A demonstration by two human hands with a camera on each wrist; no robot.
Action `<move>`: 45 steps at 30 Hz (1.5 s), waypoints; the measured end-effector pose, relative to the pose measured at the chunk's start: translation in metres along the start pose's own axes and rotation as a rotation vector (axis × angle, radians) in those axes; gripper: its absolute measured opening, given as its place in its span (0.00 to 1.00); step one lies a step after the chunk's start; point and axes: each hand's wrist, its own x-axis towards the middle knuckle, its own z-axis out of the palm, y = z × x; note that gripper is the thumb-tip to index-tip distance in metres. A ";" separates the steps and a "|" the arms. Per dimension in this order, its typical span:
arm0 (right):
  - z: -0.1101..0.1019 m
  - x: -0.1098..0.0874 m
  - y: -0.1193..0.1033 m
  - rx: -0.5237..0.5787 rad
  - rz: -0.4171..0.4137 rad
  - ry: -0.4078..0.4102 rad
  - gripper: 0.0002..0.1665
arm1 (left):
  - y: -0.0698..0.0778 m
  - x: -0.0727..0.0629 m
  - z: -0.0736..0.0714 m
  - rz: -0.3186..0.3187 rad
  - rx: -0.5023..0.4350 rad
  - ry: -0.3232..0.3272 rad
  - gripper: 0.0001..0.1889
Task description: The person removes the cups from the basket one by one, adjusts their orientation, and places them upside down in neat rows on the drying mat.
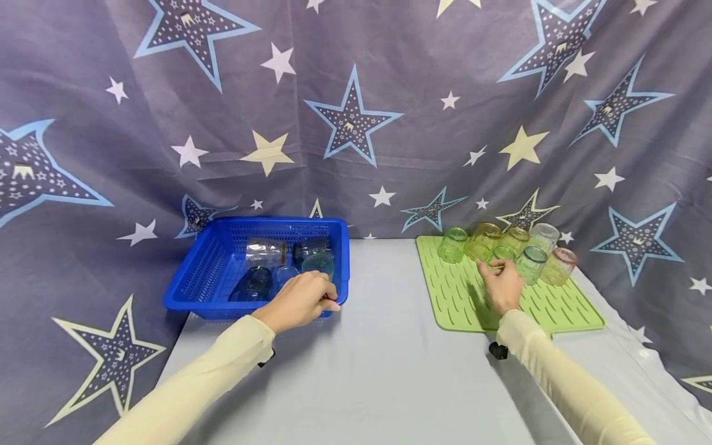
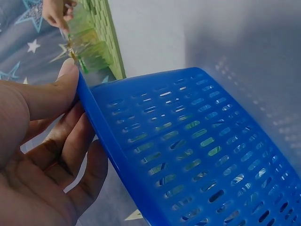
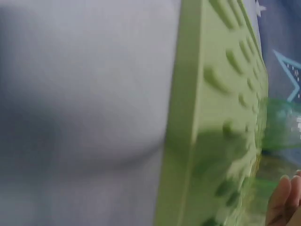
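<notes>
My left hand (image 1: 305,298) pinches the near right corner of the blue plastic basket (image 1: 189,305); in the left wrist view the thumb (image 2: 69,77) lies along the rim with the fingers beneath. Inside the basket lie several glasses, among them a clear glass (image 1: 264,253) on its side and dark ones (image 1: 253,283). At the right, my right hand (image 1: 505,287) has its fingertips at a green glass (image 1: 503,252) on the green drying mat (image 1: 453,303). The hand hides most of that glass, and I cannot tell whether the fingers grip it.
Around the right hand stand another green glass (image 1: 453,246), yellow glasses (image 1: 483,242), a clear glass (image 1: 545,237), a teal glass (image 1: 531,264) and a pink glass (image 1: 559,267). A white tabletop (image 1: 384,321) lies between basket and mat. Behind hangs a star-patterned curtain (image 1: 411,148).
</notes>
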 end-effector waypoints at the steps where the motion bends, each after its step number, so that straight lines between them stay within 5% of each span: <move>1: 0.002 -0.002 -0.002 0.001 -0.004 -0.001 0.31 | 0.000 0.000 0.000 -0.002 -0.004 -0.003 0.02; 11: 0.022 -0.023 -0.022 0.033 -0.059 -0.088 0.25 | 0.000 0.000 -0.001 -0.030 -0.004 -0.018 0.03; 21: 0.052 -0.055 -0.051 0.193 -0.063 -0.229 0.21 | -0.003 -0.005 0.001 -0.026 0.011 0.019 0.05; 29: 0.078 -0.090 -0.076 0.347 -0.006 -0.437 0.22 | -0.012 -0.009 -0.007 -0.097 -0.064 0.010 0.08; 38: 0.105 -0.134 -0.111 0.471 0.012 -0.784 0.29 | -0.030 -0.018 -0.021 -0.194 -0.077 0.026 0.06; 45: 0.119 -0.161 -0.142 0.605 0.048 -0.916 0.34 | -0.044 -0.026 -0.027 -0.239 -0.043 0.026 0.07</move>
